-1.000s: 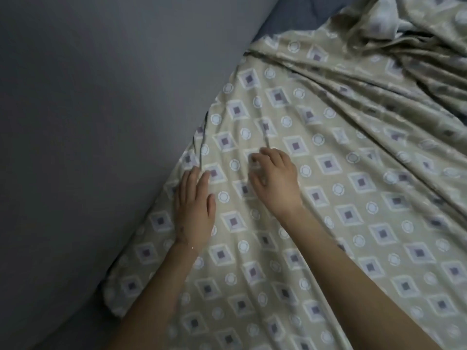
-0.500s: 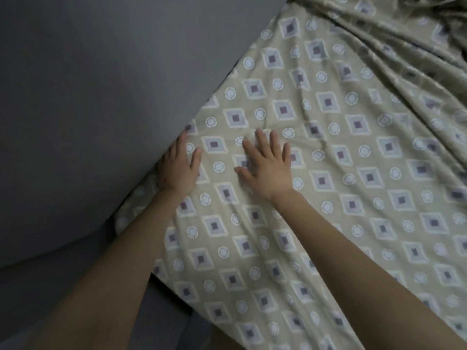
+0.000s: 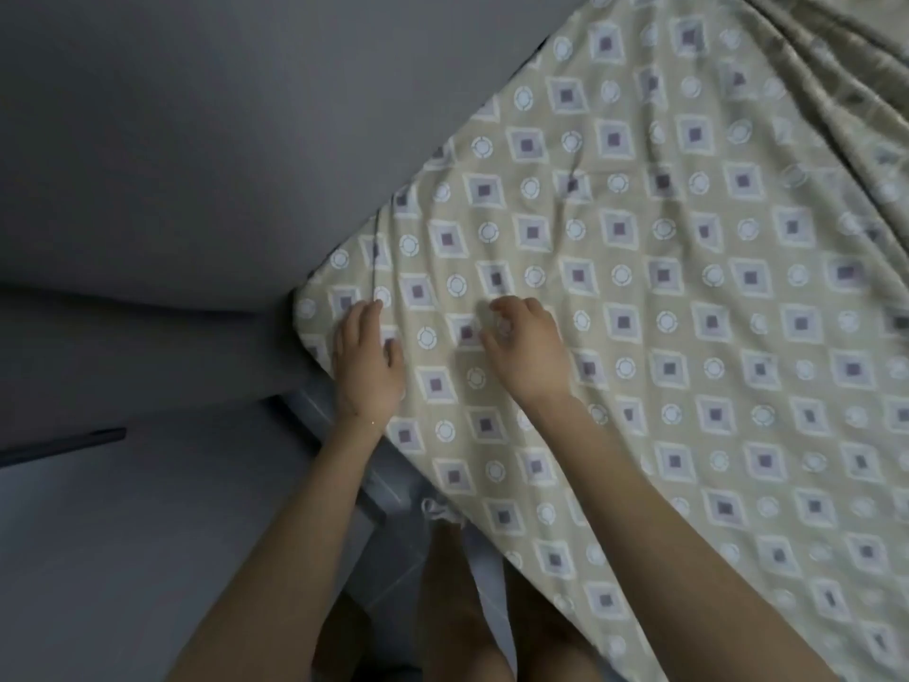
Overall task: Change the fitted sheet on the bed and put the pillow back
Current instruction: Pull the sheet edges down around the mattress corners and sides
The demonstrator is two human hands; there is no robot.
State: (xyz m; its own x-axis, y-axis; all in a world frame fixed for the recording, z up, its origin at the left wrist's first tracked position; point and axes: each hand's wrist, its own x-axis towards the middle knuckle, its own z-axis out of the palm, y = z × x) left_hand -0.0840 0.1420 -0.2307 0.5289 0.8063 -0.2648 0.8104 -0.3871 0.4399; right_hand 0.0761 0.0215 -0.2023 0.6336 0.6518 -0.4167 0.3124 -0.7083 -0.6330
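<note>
Left hand [image 3: 366, 359] presses flat on the sheet [image 3: 688, 297]; right hand [image 3: 524, 349] curled, grip unclear.

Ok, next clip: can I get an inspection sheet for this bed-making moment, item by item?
Surface: bed, its near corner covered by the sheet; grey side shows below the hem.
Job's things: patterned fitted sheet, fairly smooth near the corner, bunched in folds at top right; pillow not seen.
Clutter: nothing seen.
Hands: left hand lies flat on the sheet at the corner; right hand beside it, fingers curled on the fabric, pinch unclear.
Cables: nothing seen.
Surroundings: grey wall beside the bed; dark strip at far left; the person's legs at the bottom.
</note>
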